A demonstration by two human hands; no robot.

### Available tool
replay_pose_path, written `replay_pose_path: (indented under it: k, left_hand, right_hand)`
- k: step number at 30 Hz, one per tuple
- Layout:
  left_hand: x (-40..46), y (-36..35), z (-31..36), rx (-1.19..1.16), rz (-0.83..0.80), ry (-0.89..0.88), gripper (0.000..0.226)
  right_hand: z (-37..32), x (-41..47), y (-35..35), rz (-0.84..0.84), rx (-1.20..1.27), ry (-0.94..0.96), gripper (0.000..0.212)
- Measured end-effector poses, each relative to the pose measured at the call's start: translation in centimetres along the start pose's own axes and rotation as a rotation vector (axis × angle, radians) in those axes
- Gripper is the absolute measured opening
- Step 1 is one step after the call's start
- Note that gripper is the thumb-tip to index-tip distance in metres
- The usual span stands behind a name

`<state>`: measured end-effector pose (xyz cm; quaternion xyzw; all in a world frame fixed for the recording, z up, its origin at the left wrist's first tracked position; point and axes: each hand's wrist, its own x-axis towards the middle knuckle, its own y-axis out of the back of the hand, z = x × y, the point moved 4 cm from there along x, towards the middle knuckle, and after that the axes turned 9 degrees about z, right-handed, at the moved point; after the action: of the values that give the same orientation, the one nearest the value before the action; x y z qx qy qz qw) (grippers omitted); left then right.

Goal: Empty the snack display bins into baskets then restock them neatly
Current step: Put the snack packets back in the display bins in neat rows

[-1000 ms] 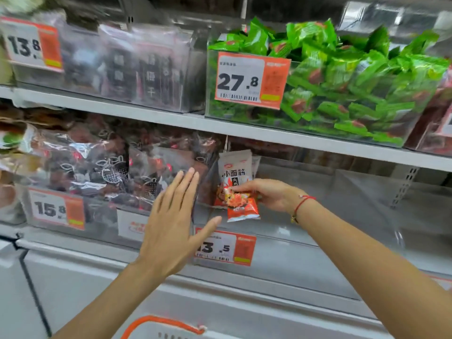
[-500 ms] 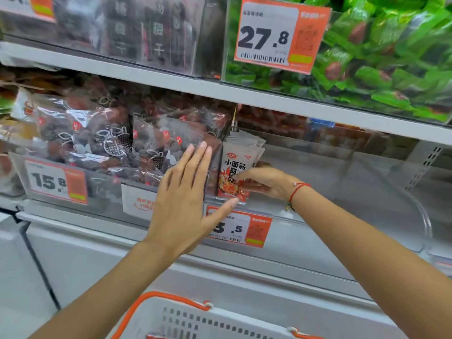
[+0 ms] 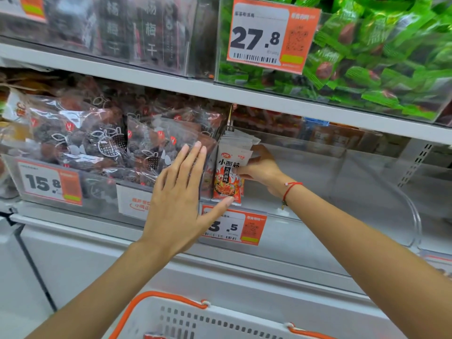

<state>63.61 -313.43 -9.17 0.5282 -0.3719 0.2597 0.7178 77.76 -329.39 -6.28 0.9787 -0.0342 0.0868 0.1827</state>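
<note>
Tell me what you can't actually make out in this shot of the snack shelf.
Head view only:
- Price tag: first digit covered by the left hand.
- White sign: right part behind the same hand.
- Snack packets: how many stand behind the front one is hidden; right hand covers their side.
- Basket: contents cut off by bottom edge.
- Dark packets top left: blurred.

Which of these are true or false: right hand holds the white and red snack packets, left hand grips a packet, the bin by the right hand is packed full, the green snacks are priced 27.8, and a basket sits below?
1. The right hand holds the snack packets. True.
2. The left hand grips a packet. False: its fingers are straight, spread flat at the bin front.
3. That clear bin is packed full. False: beyond the packets it looks mostly empty.
4. The green snacks carry a price tag reading 27.8. True.
5. A basket sits below. True.
</note>
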Motion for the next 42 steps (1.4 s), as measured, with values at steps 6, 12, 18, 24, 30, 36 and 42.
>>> replay_pose_path:
  k: [6,12,18,24,30,36,42]
  left_hand:
    - [-0.1,0.0,-0.1,0.010,0.003,0.003,0.092]
    - [0.0,-0.1,-0.2,0.006,0.012,0.004,0.092]
    - [-0.1,0.0,-0.1,-0.006,-0.001,0.012,0.092]
    - [-0.2,0.2,0.1,-0.042,-0.042,0.038,0.093]
    - [-0.2,0.2,0.2,-0.045,-0.036,0.042,0.092]
    - [-0.2,-0.1,0.1,-0.031,-0.017,0.043,0.092]
    - [-0.2,-0.4,0.1,-0.032,0.008,0.051,0.091]
  right_hand:
    - [0.8,-0.2,-0.1,-0.018,-0.017,-0.097,0.019]
    - [-0.1,-1.0,0.8,-0.197,-0.191,-0.121,0.030]
    - [-0.5,-2.6,2.4,-0.174,-0.227,-0.097,0.034]
    - [-0.5,-2.6,2.7,0.007,-0.109,-0.169,0.029]
    - [-0.1,-1.2,1.1,0.176,-0.159,-0.139,0.020]
    - [1.0,-0.8,-0.3,0.194,-0.051,-0.241,0.023]
    - [1.2,-0.8,-0.6,0.066,-0.048,-0.184,0.017]
